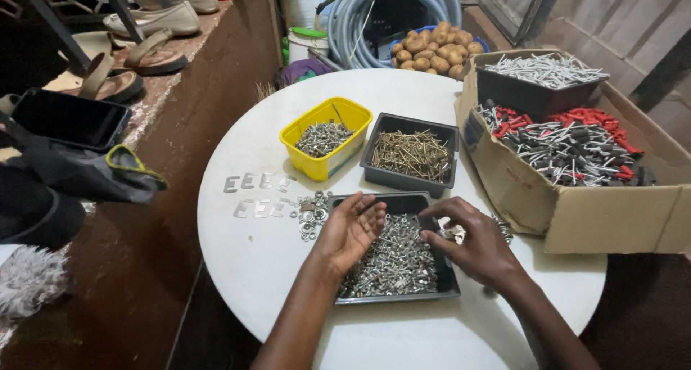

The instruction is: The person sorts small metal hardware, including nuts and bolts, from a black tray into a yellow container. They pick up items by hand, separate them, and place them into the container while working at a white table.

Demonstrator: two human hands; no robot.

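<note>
On the round white table point(237, 262), a grey tray point(414, 201) of silver bolts point(392, 262) sits nearest. The left hand point(350, 229) lies palm-up and slack, sorting; the right hand point(471, 240) seems to pinch one. Next calls for fine fingertip picking.

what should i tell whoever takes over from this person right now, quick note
Left hand: open, palm up, resting on the silver screws in the near grey tray.
Right hand: fingers curled at the tray's right edge, seemingly pinching small pieces; cannot tell exactly what.
Laid out left of the tray: flat metal brackets in two rows, plus a small pile of washers.
Yellow tub and the far grey tray hold other screws.
The near tray is still heaped, so most sorting remains.
</note>
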